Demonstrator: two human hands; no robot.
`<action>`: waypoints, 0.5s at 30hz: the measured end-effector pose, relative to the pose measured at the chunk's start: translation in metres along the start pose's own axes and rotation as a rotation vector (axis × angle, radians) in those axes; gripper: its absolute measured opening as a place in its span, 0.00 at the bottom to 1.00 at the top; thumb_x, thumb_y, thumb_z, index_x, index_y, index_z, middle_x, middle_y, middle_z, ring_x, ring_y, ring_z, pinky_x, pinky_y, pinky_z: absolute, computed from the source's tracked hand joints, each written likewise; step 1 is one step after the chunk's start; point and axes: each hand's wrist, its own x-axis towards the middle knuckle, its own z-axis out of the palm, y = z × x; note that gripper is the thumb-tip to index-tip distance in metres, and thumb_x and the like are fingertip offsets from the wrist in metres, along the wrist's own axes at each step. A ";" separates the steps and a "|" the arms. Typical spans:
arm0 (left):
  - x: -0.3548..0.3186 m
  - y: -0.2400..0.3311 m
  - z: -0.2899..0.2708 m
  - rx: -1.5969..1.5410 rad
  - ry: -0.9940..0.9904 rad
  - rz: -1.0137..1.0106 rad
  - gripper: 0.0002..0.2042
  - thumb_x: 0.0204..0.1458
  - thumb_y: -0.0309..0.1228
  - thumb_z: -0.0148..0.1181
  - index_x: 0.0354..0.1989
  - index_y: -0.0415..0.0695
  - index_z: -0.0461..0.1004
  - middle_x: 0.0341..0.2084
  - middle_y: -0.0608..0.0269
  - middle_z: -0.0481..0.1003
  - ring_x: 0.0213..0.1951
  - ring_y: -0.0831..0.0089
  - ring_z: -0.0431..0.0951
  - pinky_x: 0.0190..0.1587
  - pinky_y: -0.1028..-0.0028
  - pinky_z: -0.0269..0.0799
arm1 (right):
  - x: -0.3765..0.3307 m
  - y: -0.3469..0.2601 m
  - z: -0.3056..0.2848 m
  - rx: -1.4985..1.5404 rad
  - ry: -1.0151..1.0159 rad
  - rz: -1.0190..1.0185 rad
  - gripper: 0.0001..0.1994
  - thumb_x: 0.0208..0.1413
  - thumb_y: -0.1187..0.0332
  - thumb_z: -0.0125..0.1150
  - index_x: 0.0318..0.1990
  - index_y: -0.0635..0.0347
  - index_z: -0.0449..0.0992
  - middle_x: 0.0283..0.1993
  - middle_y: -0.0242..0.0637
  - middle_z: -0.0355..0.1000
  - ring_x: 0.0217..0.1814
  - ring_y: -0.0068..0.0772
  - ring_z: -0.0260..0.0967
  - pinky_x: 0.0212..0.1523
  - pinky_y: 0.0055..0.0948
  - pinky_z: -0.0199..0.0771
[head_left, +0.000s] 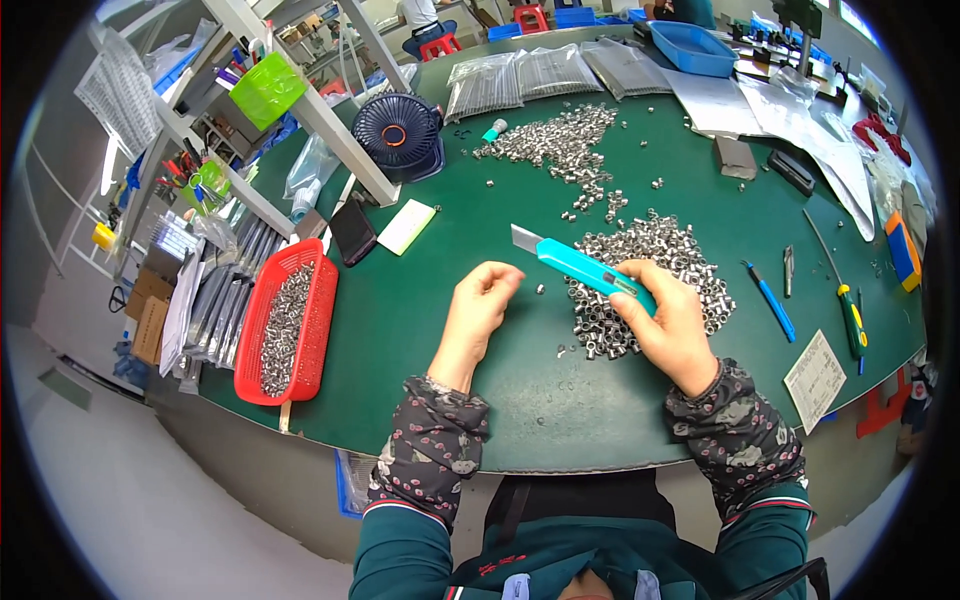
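Green bench [390,320] spread with metal pieces [665,245]

The right hand [668,325] is clamped on a turquoise utility knife [590,270], blade out, above these pieces. Apart from it, the left hand [476,312] curls over the bench; whether it pinches anything, I cannot tell. A red basket [322,335] stands at left.

Your right hand [668,322] hides part of the turquoise cutter [578,264] and some metal rings [602,330] behind it; whether your left hand [480,306] pinches anything, you cannot tell. The top edge crops a seated person [422,14].
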 end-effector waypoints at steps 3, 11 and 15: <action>0.003 -0.008 0.023 1.131 0.143 0.433 0.05 0.46 0.25 0.56 0.32 0.44 0.75 0.19 0.64 0.65 0.23 0.73 0.69 0.28 0.72 0.66 | 0.000 -0.001 -0.001 0.014 -0.013 0.014 0.12 0.48 0.64 0.59 0.38 0.60 0.71 0.29 0.40 0.70 0.27 0.40 0.70 0.28 0.31 0.68; 0.007 -0.015 0.012 1.315 0.130 0.587 0.06 0.46 0.26 0.59 0.31 0.39 0.72 0.17 0.67 0.63 0.19 0.78 0.64 0.20 0.77 0.60 | -0.001 -0.005 0.000 0.023 -0.025 0.016 0.12 0.48 0.64 0.58 0.38 0.60 0.71 0.29 0.41 0.70 0.27 0.40 0.70 0.27 0.32 0.68; -0.002 -0.001 0.006 0.171 0.025 0.064 0.04 0.52 0.28 0.52 0.34 0.42 0.68 0.23 0.67 0.67 0.18 0.82 0.60 0.14 0.84 0.52 | -0.004 0.001 -0.001 -0.018 -0.052 0.010 0.13 0.48 0.64 0.59 0.39 0.60 0.71 0.29 0.42 0.70 0.27 0.41 0.70 0.28 0.33 0.68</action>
